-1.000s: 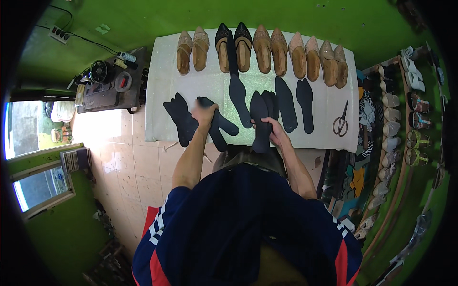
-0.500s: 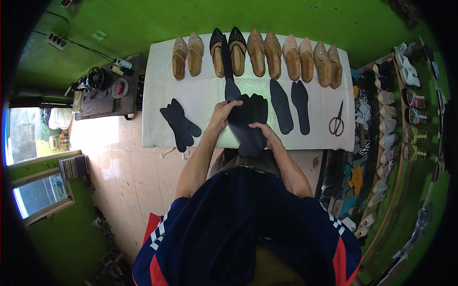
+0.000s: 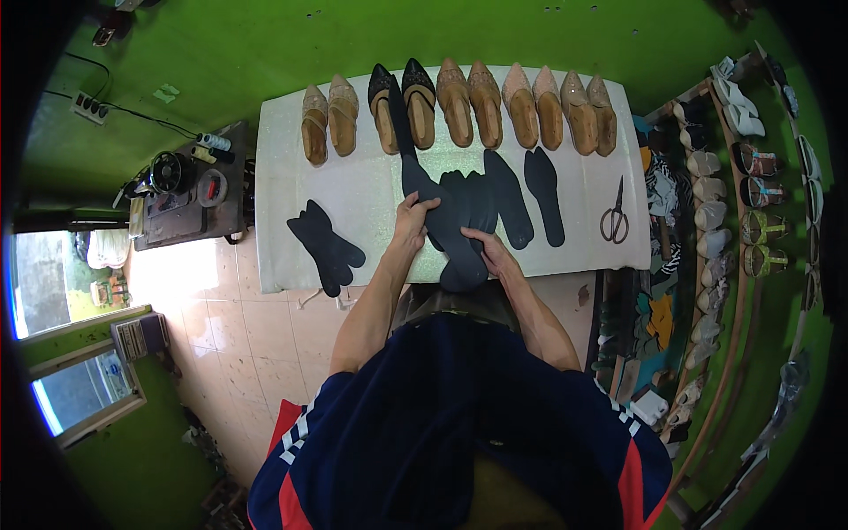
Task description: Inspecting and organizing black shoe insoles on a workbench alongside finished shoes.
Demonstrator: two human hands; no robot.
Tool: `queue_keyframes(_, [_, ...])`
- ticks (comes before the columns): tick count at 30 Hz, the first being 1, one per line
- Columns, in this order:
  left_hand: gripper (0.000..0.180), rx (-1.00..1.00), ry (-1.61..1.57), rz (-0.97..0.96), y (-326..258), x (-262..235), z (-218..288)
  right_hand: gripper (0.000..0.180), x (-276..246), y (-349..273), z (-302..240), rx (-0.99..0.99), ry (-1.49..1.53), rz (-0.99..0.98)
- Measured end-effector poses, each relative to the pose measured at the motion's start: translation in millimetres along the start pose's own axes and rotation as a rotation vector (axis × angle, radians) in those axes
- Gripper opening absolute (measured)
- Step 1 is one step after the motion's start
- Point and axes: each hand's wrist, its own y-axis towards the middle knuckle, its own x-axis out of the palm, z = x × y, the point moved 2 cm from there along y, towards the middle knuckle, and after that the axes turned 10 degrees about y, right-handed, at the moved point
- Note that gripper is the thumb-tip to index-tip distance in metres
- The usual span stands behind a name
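Well, the two hands are both clamped on one fanned bundle of dark, sole-shaped pieces (image 3: 466,199), held over the near edge of the white-covered table (image 3: 276,177), at the middle of the frame. The left hand (image 3: 409,221) lays its thumb over the bundle's left side; the right hand (image 3: 491,250) grips it lower, from the right, its fingers partly hidden beneath. The bundle's long axis runs roughly up and down the frame, the fanned ends toward the top and a rounded end toward the person's lap.

On the side table (image 3: 231,177) at upper left, a round dish (image 3: 202,193) holds something red, too small to make out. At the right edge, a shelf rack (image 3: 726,181) holds columns of shoes and sandals.

A smaller fan of dark pieces (image 3: 325,250) slants at left of centre, and two single pieces (image 3: 544,194) lie just right of the bundle, their upper ends tipped leftward. Scissors (image 3: 619,199) point upward near the table's right end, below a row of pointed shoes (image 3: 455,110), toes to the top
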Motion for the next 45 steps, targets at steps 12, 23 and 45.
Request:
queue_keyframes(12, [0.035, 0.005, -0.028, -0.113, 6, -41, 7, 0.045, -18, 9, -6, -0.006, 0.059, -0.011])
queue_keyframes(23, [0.027, -0.013, -0.224, -0.246, -3, -78, 8, 0.062, -29, 9, -10, -0.093, 0.070, 0.025])
queue_keyframes(45, [0.025, 0.217, 0.188, -0.041, -1, -76, -54, 0.048, 36, 38, -8, -0.316, -0.542, 0.120])
